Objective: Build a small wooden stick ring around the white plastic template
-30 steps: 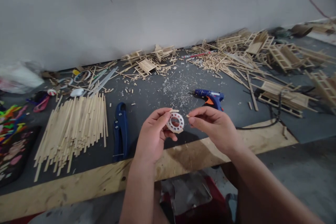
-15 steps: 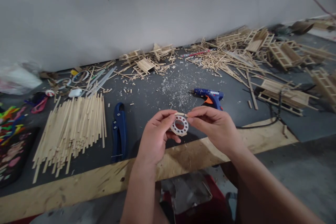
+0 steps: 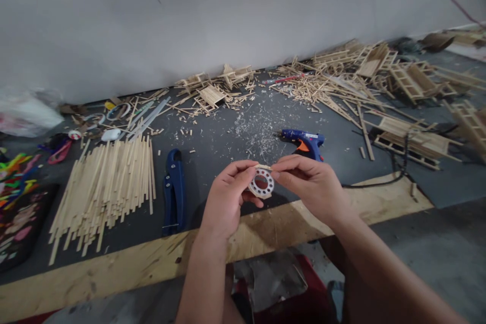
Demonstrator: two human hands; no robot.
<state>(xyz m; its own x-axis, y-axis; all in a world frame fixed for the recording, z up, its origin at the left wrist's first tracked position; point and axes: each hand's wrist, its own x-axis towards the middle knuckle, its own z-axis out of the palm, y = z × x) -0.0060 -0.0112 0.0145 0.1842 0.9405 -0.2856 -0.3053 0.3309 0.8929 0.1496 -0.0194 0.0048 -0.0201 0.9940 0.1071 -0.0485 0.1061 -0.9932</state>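
Observation:
Between my hands, above the table's front edge, is a pale ring with a row of round holes (image 3: 270, 187). My left hand (image 3: 228, 192) is closed on its left side, thumb in front and fingers behind. A short wooden stick piece (image 3: 262, 166) lies along the ring's top edge. My right hand (image 3: 309, 182) pinches the right end of that piece with thumb and forefinger. Another small bit of wood shows at the ring's lower edge. Just beyond my right hand lies a blue glue gun (image 3: 304, 139) with an orange trigger.
A blue hand cutter (image 3: 174, 190) lies left of my hands, beside a pile of thin wooden sticks (image 3: 110, 187). Small wooden frames (image 3: 412, 139), loose sticks and offcuts (image 3: 304, 88) spread along the back and right. A black cable (image 3: 404, 157) runs at right.
My hands hold nearly the same pose around the ring and stick piece. The whole view has shifted very slightly.

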